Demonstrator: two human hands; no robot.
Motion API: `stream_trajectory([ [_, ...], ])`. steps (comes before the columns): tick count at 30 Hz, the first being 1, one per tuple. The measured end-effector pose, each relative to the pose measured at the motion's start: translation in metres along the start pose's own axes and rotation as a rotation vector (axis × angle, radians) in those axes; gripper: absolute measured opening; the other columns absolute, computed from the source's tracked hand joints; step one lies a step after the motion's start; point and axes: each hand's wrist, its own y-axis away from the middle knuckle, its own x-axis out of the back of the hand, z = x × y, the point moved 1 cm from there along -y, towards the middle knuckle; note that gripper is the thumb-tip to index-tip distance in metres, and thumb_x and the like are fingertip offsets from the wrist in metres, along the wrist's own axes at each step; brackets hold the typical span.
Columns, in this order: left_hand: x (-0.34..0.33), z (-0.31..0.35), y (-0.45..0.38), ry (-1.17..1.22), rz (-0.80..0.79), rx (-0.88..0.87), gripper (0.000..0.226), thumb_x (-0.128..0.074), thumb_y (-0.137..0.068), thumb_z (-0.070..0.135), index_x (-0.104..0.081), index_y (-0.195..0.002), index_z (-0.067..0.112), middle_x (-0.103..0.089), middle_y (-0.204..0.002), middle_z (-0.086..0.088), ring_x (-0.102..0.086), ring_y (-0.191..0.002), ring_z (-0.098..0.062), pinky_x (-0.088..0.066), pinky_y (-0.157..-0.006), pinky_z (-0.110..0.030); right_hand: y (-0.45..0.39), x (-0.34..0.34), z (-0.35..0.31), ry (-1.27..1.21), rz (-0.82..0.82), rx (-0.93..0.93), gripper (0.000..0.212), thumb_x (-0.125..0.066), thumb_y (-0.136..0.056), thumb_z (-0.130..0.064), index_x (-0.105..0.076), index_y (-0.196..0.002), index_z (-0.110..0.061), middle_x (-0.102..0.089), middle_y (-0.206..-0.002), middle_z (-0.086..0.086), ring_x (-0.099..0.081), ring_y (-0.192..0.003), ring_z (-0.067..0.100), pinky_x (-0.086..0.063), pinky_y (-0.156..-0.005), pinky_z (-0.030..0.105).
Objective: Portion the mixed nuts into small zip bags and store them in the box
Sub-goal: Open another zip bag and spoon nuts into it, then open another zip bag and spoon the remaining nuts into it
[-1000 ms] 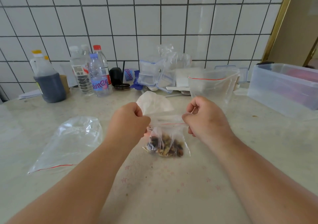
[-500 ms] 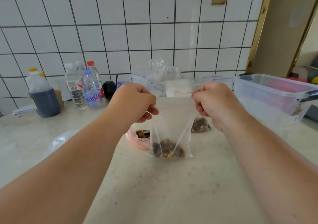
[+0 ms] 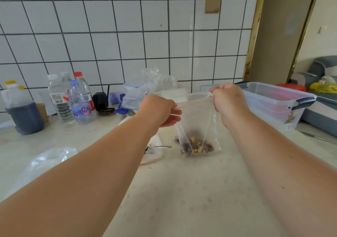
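The small zip bag (image 3: 197,125) hangs in the air between my two hands, a clump of mixed nuts (image 3: 197,145) sagging in its bottom corner just above the pale counter (image 3: 182,191); a second ago its base rested on that counter, and now I have lifted it clear and carried it up and to my right. My left hand (image 3: 160,109) pinches one end of the red-lined zip strip, fingers curled tight on the plastic; my right hand (image 3: 227,98) clamps the other end the same way, and the strip is pulled taut between them. Whether the seal is fully pressed along its length I cannot tell; the mouth looks slightly parted near my right hand. I judge this portion filled and the closing step nearly done; what remains is to run the zip shut and drop the bag in.

The clear storage box (image 3: 273,105) stands open just beyond my right hand, at least one filled bag showing through its wall; the lift has brought the bag close to its rim. Below my left wrist lies a white bag (image 3: 153,153) with a metal utensil (image 3: 160,147) resting at its mouth; an empty crumpled bag (image 3: 49,161) lies further left; water bottles (image 3: 73,100) and a dark jug (image 3: 23,112) line the tiled wall (image 3: 127,36).
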Motion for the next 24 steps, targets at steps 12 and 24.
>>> stream_trajectory([
  [12, 0.007, -0.021, -0.022, 0.063, 0.044, -0.066, 0.018, -0.051, -0.098, 0.005, -0.063, -0.101, 0.018, -0.078, -0.093, -0.009, -0.075, -0.058, -0.021, -0.055, -0.046, -0.025, 0.012, -0.005, 0.028, -0.081, 0.005, -0.028, 0.021, -0.055, -0.076, -0.012, -0.054, -0.091, -0.025, -0.067, -0.089, -0.002, -0.070, -0.078, 0.017, -0.056, -0.077, 0.039],
  [24, 0.098, -0.084, 0.017, -0.102, 0.154, -0.067, 0.020, -0.066, -0.093, 0.004, -0.065, -0.103, 0.021, -0.080, -0.086, 0.002, -0.075, -0.063, -0.016, -0.057, -0.053, -0.027, 0.103, -0.068, 0.039, -0.149, -0.358, -0.173, 0.015, -0.064, -0.073, -0.003, -0.058, -0.070, -0.016, -0.061, -0.054, -0.002, -0.060, -0.049, 0.013, -0.049, -0.051, 0.026],
])
